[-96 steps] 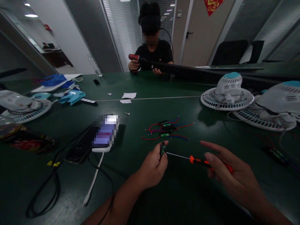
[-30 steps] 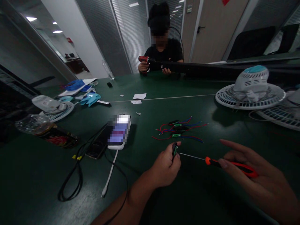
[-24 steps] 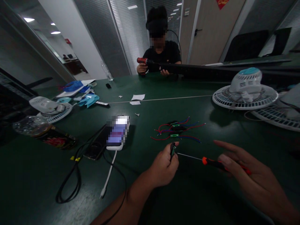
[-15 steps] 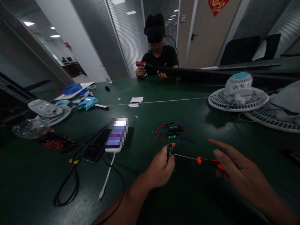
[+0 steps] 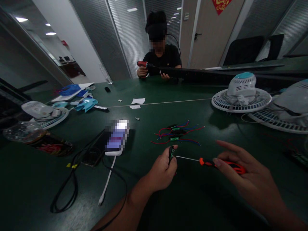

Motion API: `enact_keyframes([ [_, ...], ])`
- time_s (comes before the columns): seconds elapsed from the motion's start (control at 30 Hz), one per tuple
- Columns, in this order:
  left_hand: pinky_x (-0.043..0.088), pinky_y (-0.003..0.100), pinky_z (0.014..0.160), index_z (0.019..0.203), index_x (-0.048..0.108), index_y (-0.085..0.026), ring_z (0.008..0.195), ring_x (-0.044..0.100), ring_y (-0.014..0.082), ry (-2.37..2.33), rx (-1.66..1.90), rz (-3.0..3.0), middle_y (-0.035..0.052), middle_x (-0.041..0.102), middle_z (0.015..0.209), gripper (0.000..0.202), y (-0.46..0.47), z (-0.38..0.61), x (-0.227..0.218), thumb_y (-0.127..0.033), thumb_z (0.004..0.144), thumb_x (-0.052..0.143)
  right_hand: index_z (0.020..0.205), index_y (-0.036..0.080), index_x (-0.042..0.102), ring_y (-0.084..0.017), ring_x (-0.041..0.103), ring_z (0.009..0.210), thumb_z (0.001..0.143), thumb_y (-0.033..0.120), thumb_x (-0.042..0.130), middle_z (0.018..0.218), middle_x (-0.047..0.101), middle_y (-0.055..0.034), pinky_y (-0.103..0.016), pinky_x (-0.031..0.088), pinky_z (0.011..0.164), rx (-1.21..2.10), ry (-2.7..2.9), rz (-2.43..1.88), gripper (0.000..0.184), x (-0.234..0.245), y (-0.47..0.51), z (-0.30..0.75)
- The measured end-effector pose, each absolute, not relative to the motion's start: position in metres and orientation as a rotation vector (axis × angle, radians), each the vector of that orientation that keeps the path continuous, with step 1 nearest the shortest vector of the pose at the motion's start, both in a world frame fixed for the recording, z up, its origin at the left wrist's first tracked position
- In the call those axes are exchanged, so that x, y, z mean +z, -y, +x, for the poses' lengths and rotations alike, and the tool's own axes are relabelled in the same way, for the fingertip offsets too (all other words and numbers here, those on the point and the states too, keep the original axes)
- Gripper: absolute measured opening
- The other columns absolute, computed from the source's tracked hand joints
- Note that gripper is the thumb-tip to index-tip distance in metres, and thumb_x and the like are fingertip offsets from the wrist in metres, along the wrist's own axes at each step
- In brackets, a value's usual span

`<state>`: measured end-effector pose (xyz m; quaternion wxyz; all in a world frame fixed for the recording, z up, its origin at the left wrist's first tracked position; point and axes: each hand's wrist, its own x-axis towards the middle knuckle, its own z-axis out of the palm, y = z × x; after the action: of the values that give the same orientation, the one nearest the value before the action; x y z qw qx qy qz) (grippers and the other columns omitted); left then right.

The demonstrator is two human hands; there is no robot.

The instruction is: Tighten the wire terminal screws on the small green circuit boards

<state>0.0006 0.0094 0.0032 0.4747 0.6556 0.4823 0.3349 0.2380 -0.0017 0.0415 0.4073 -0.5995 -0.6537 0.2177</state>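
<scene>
My left hand (image 5: 161,170) is closed, pinching a small green circuit board (image 5: 171,153) upright between thumb and fingers. My right hand (image 5: 247,179) grips the red and black handle of a thin screwdriver (image 5: 209,162), index finger stretched out; its metal tip reaches the small board. Just beyond lies a pile of small boards with red and blue wires (image 5: 176,133) on the dark green table (image 5: 183,199).
A lit phone (image 5: 116,138) with a white cable and black cords lies at left. White fan grilles with motor housings (image 5: 241,93) stand at right, another fan part (image 5: 40,112) at left. Paper scraps (image 5: 138,102) lie mid-table. A person (image 5: 158,54) opposite holds a red power tool.
The view swayed a little. My hands keep the same hold on the board and the screwdriver, with its tip at the board throughout.
</scene>
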Motion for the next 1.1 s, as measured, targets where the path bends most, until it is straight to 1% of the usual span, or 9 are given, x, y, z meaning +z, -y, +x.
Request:
enact_keyframes([
  [0.13,0.041,0.026,0.062,0.140,0.046,-0.010,0.062,0.049,0.0139,-1.191,0.815,1.601,-0.0033,0.049,0.071,0.046,-0.0086,0.0006,0.0034,-0.026,0.098,0.042,0.111,0.024,0.069,-0.020,0.071,0.057,0.077,0.043,0.070,0.075,0.077,-0.0024,-0.028,0.056,0.050,0.587,1.563,-1.505,0.040,0.0403,0.0036,0.2365],
  [0.23,0.041,0.027,0.062,0.140,0.045,-0.010,0.062,0.050,0.0140,-1.183,0.805,1.632,-0.0033,0.050,0.070,0.045,-0.0084,0.0004,0.0045,-0.025,0.098,0.041,0.106,0.025,0.073,-0.019,0.070,0.053,0.081,0.050,0.066,0.076,0.077,-0.0032,-0.027,0.055,0.045,0.641,1.543,-1.489,0.036,0.0376,0.0049,0.2374],
  [0.37,0.042,0.027,0.063,0.141,0.043,-0.008,0.062,0.050,0.0140,-1.175,0.808,1.645,-0.0034,0.050,0.071,0.046,-0.0086,0.0002,0.0049,-0.025,0.098,0.038,0.108,0.024,0.076,-0.017,0.063,0.042,0.094,0.062,0.045,0.052,0.068,-0.0002,-0.026,0.051,0.039,0.802,1.521,-1.475,0.051,0.0350,0.0068,0.2394],
  [0.47,0.042,0.027,0.063,0.142,0.043,-0.008,0.062,0.050,0.0140,-1.173,0.802,1.639,-0.0036,0.049,0.071,0.047,-0.0089,0.0000,0.0050,-0.025,0.098,0.038,0.109,0.022,0.076,-0.016,0.058,0.037,0.093,0.061,0.049,0.044,0.062,0.0020,-0.024,0.046,0.034,0.821,1.515,-1.536,0.051,0.0344,0.0068,0.2402],
  [0.57,0.042,0.027,0.063,0.142,0.043,-0.008,0.062,0.050,0.0140,-1.175,0.806,1.634,-0.0041,0.049,0.070,0.047,-0.0089,0.0000,0.0059,-0.025,0.098,0.039,0.116,0.019,0.073,-0.017,0.062,0.041,0.089,0.055,0.057,0.050,0.066,0.0014,-0.025,0.050,0.038,0.784,1.561,-1.537,0.047,0.0343,0.0057,0.2404],
  [0.67,0.041,0.027,0.062,0.141,0.044,-0.008,0.062,0.050,0.0139,-1.174,0.812,1.625,-0.0041,0.048,0.070,0.047,-0.0086,0.0003,0.0069,-0.025,0.098,0.040,0.118,0.017,0.071,-0.017,0.063,0.042,0.089,0.049,0.058,0.051,0.067,0.0013,-0.026,0.052,0.040,0.717,1.612,-1.523,0.045,0.0353,0.0047,0.2399],
  [0.8,0.040,0.027,0.062,0.141,0.044,-0.008,0.062,0.049,0.0138,-1.171,0.812,1.618,-0.0043,0.048,0.069,0.047,-0.0087,0.0008,0.0068,-0.025,0.098,0.040,0.116,0.018,0.071,-0.018,0.066,0.044,0.087,0.046,0.058,0.055,0.071,0.0005,-0.028,0.053,0.043,0.677,1.630,-1.514,0.042,0.0368,0.0042,0.2399],
  [0.93,0.040,0.027,0.062,0.141,0.044,-0.010,0.062,0.049,0.0140,-1.172,0.809,1.619,-0.0042,0.048,0.070,0.046,-0.0092,0.0013,0.0064,-0.025,0.097,0.040,0.114,0.020,0.072,-0.022,0.073,0.053,0.082,0.046,0.061,0.073,0.078,-0.0042,-0.031,0.056,0.048,0.669,1.610,-1.542,0.042,0.0360,0.0040,0.2408],
  [1.1,0.040,0.028,0.062,0.142,0.041,-0.007,0.062,0.048,0.0143,-1.163,0.809,1.596,-0.0042,0.047,0.069,0.049,-0.0076,0.0013,0.0075,-0.025,0.097,0.041,0.105,0.024,0.077,-0.022,0.074,0.053,0.078,0.046,0.065,0.074,0.079,-0.0041,-0.032,0.057,0.048,0.681,1.596,-1.562,0.037,0.0372,0.0024,0.2395],
])
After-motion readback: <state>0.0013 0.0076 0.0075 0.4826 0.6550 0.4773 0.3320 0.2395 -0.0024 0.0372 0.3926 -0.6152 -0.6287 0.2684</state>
